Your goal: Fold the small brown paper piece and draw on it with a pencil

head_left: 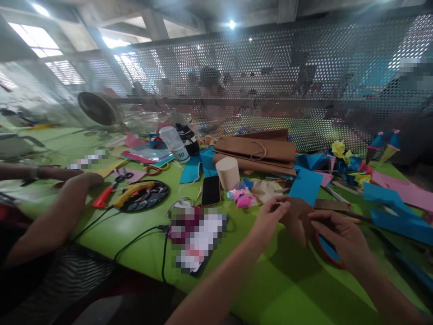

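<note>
A piece of brown paper (298,221), bent and slightly blurred, is held up over the green table between both hands. My left hand (274,215) pinches its left edge between thumb and fingers. On the opposite side, my right hand (340,234) grips the paper's right edge with bent fingers. Behind and below the right hand lies a round blue piece with a red rim (326,253), partly covered by that hand. Blue paper (306,185) lies just beyond the brown piece.
A phone (210,191), a cream roll (228,173) and folded brown paper (257,151) lie beyond my left hand. At left are a glue gun (133,193), a red-handled tool (103,197) and a co-worker's arms (50,212). A perforated metal screen (237,81) stands behind the table.
</note>
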### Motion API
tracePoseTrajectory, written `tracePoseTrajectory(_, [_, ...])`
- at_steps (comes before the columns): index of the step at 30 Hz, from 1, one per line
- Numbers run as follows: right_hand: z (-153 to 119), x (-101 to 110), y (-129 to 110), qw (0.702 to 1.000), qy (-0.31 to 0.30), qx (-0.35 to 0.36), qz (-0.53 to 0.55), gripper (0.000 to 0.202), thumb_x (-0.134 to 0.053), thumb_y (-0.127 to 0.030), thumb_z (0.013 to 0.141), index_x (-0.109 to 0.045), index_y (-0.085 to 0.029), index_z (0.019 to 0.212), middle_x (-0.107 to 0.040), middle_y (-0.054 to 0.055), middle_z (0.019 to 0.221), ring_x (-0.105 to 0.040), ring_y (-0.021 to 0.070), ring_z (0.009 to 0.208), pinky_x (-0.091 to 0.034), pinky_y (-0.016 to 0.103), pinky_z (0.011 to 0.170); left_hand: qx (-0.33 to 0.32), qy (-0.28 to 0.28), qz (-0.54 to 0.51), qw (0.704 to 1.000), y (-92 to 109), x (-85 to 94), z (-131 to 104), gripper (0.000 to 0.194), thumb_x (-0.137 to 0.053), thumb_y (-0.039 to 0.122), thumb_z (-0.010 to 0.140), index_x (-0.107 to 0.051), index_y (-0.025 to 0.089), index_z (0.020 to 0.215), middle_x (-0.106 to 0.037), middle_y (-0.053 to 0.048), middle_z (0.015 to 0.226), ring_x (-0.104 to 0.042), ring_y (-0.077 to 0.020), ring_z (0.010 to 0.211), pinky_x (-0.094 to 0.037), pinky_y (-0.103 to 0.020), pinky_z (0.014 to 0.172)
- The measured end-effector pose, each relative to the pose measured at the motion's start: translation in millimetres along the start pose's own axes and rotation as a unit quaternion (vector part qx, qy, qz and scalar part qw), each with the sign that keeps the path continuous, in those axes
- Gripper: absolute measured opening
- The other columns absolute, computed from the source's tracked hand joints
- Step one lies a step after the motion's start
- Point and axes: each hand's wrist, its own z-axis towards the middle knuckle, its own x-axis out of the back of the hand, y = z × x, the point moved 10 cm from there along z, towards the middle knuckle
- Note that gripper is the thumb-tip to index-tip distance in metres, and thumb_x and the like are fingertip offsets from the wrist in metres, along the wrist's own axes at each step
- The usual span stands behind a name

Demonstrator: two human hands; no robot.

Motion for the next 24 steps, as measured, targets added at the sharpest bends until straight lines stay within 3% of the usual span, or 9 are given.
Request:
tracePoseTrajectory(4, [-4.2,1.5,-5.0,0.999,0.023,0.030,-0.034,0.038,-0.078,-0.058,0.086,-0.080,-0.028,0.109,-0.082,0.008,0.110,-0.077,0.0296,0.096,-0.063,0.042,0.086,0.054,-0.008,-0.097,0.994,-11.8,-4.5,-1.3,0.058,-0.091,0.058,0.072,-0.074,0.017,0.109,-0.072,-0.006,0.096,-0.065,-0.0158,0.076,-0.052,-0.027,0.069])
tracePoseTrajectory(8, [-9.7,-6.1,-10.8,0.990,-0.017,0.089,-0.108,0.032,-0.076,-0.052,0.090,-0.080,-0.031,0.115,-0.083,0.006,0.112,-0.077,0.0303,0.101,-0.061,0.042,0.090,0.041,-0.028,-0.096,0.994,-12.7,-9.3,0.5,0.058,-0.099,0.037,0.062,-0.068,0.016,0.106,-0.074,-0.005,0.099,-0.068,-0.0165,0.086,-0.053,-0.027,0.079])
tracePoseTrajectory(11, [-9.5,-7.6,-4.7,0.991,-0.038,0.070,-0.105,0.036,-0.073,-0.053,0.092,-0.078,-0.033,0.121,-0.082,0.006,0.116,-0.075,0.0307,0.105,-0.060,0.041,0.090,0.009,-0.013,-0.040,0.999,-7.4,-4.5,1.9,0.049,-0.092,0.025,0.068,-0.061,0.018,0.105,-0.073,-0.002,0.093,-0.068,-0.0158,0.086,-0.052,-0.026,0.079])
tracePoseTrajectory(14, [-5.4,-7.3,10.3,0.998,-0.044,0.005,-0.040,0.056,-0.073,-0.055,0.092,-0.064,-0.037,0.145,-0.078,0.005,0.125,-0.073,0.0286,0.106,-0.060,0.037,0.085,-0.011,-0.040,0.053,0.998,-5.0,-9.8,-0.2,0.041,-0.082,0.015,0.075,-0.058,0.020,0.107,-0.071,-0.001,0.090,-0.067,-0.0167,0.085,-0.050,-0.026,0.075])
tracePoseTrajectory(16, [-2.8,-11.1,18.1,0.998,-0.056,-0.021,0.010,0.067,-0.076,-0.055,0.090,-0.055,-0.039,0.151,-0.078,0.004,0.119,-0.073,0.0268,0.100,-0.060,0.036,0.080,-0.035,-0.060,0.124,0.990,-2.8,-15.5,-3.1,0.034,-0.078,0.012,0.076,-0.058,0.020,0.103,-0.068,0.000,0.087,-0.066,-0.0167,0.084,-0.048,-0.027,0.075])
tracePoseTrajectory(20, [1.2,-12.0,24.9,0.997,-0.043,-0.044,0.054,0.049,-0.081,-0.057,0.083,-0.072,-0.032,0.124,-0.078,0.004,0.102,-0.070,0.0260,0.091,-0.058,0.036,0.077,-0.047,-0.086,0.132,0.986,-0.9,-22.2,-7.3,0.026,-0.082,0.025,0.080,-0.063,0.018,0.096,-0.066,-0.001,0.087,-0.063,-0.0161,0.085,-0.046,-0.027,0.078])
tracePoseTrajectory(24, [1.7,-4.6,25.5,0.986,0.014,-0.089,0.141,0.044,-0.090,-0.058,0.071,-0.074,-0.029,0.099,-0.078,0.004,0.097,-0.071,0.0257,0.091,-0.059,0.036,0.080,0.019,-0.079,0.046,0.996,-4.2,-17.8,-9.2,0.047,-0.072,0.059,0.090,-0.068,0.017,0.112,-0.068,-0.004,0.095,-0.063,-0.0162,0.084,-0.047,-0.026,0.073])
